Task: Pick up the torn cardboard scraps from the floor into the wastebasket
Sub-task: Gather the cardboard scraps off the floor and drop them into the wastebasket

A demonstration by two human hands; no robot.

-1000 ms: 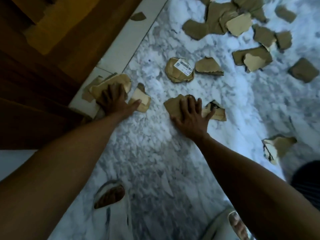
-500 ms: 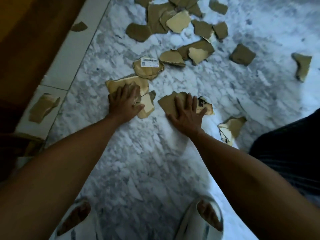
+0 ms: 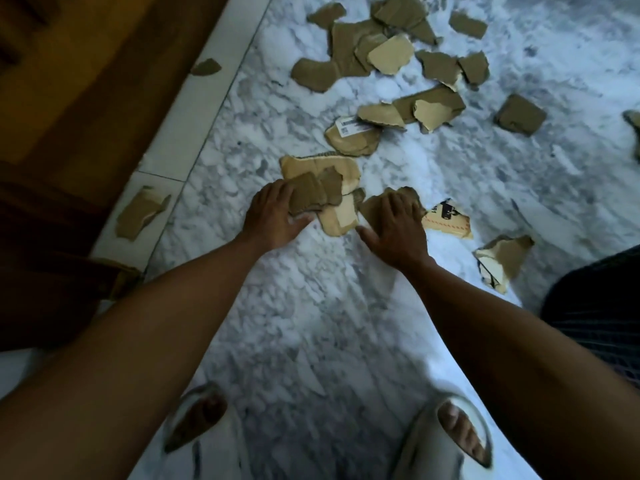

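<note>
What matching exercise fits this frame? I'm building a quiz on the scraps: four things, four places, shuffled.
Things:
1. labelled scrap
2. black-printed scrap
3. left hand
4. small scrap

Places:
A. on the pale border by the wood
B. right of the right hand
C. gripping a dark scrap
D. on marble beyond both hands

Pairs: 1-D, 2-B, 3-C, 4-A

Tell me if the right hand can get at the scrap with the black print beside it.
Probably yes. The scrap with the black print lies flat on the marble floor just right of the right hand, nothing covering it. That hand is pressing on a brown scrap, though.
</note>
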